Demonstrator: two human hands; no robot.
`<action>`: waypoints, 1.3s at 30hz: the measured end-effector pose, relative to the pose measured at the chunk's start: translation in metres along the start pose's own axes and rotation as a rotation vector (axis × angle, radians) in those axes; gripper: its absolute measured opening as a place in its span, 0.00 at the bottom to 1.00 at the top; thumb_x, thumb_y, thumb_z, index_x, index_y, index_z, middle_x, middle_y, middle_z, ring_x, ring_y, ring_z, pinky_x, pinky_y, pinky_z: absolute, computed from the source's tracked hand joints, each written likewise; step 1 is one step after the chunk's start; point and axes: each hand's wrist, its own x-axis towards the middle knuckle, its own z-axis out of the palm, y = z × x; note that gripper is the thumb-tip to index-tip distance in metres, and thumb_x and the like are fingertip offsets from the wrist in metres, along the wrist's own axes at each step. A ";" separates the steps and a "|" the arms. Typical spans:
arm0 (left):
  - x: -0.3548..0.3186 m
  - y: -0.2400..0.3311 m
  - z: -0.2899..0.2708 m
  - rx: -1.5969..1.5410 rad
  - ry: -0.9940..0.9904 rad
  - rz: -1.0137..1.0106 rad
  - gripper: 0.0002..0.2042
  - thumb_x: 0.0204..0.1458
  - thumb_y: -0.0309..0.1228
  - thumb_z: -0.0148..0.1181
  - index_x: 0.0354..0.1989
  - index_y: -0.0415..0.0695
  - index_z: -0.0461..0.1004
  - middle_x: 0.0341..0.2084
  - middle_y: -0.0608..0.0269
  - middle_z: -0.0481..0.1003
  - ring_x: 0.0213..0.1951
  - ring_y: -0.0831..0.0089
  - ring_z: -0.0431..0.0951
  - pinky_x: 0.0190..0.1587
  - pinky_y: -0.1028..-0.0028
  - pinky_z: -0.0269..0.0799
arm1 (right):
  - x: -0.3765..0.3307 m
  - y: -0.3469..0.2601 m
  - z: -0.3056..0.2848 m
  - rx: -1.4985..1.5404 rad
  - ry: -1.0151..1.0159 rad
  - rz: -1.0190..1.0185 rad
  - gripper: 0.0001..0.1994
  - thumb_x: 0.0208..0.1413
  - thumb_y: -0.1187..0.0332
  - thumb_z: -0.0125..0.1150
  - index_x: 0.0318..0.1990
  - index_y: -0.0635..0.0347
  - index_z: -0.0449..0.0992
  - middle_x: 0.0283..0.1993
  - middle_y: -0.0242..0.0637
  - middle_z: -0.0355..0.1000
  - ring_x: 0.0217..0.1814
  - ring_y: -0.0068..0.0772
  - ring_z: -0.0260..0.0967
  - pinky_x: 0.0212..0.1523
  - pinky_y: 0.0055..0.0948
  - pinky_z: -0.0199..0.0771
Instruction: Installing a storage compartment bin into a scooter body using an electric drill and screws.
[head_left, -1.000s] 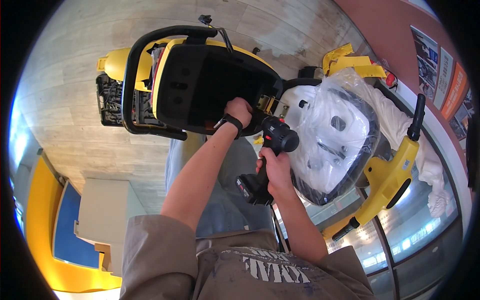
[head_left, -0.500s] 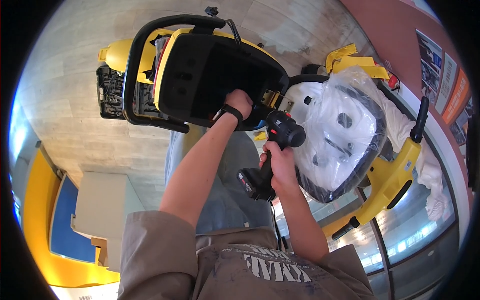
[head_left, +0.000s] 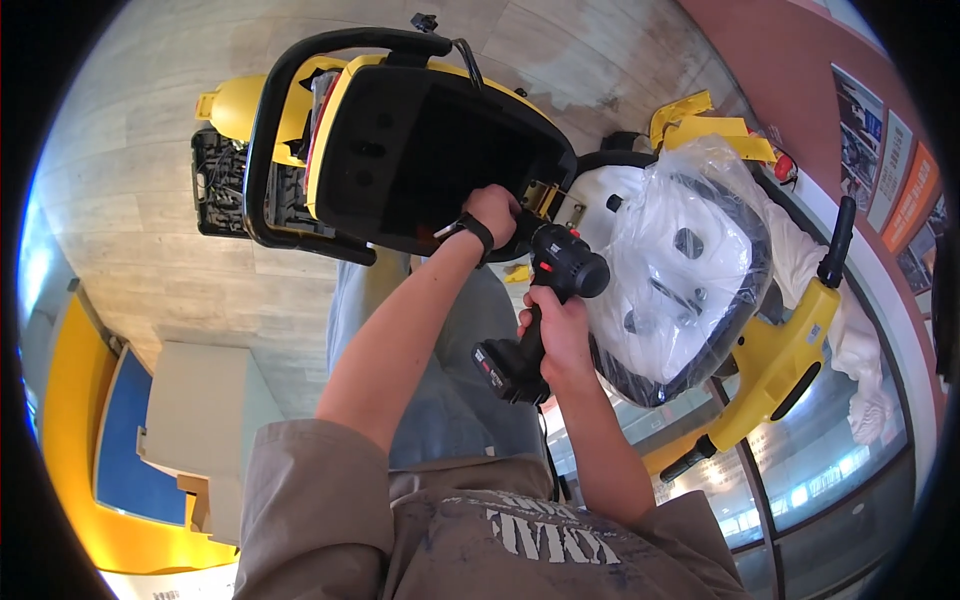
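Note:
My right hand [head_left: 562, 325] is wrapped round the grip of a black cordless drill [head_left: 568, 262] with red marks. Its battery hangs low, and its nose points up and left toward a brass-coloured hinge [head_left: 543, 196]. Just left of that nose, my left hand [head_left: 493, 212] is curled over the black storage compartment [head_left: 400, 190] of a yellow scooter. The left fingertips are partly hidden, so what they pinch cannot be made out. Beyond the hinge, the tipped-up seat [head_left: 690, 270] shows its white underside, wrapped in clear plastic.
A black rail [head_left: 262, 150] loops round the scooter's left end. Behind it lies an open tool case [head_left: 220, 185]. Yellow handlebars [head_left: 785, 365] stand at the right, beside white cloth [head_left: 868, 375]. Yellow panels [head_left: 715, 130] lie at the back right; a pale box [head_left: 205, 400] stands at left.
My left hand has shifted right and slightly toward me, closer to the drill's nose and the hinge. The drill and my right hand stay nearly in place.

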 end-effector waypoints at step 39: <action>-0.003 0.011 -0.023 -0.009 -0.165 -0.125 0.14 0.48 0.24 0.60 0.42 0.50 0.84 0.44 0.54 0.81 0.47 0.60 0.81 0.53 0.66 0.74 | 0.004 -0.008 -0.006 -0.076 -0.044 0.030 0.09 0.54 0.71 0.59 0.42 0.61 0.70 0.30 0.31 0.67 0.24 0.21 0.65 0.24 0.25 0.69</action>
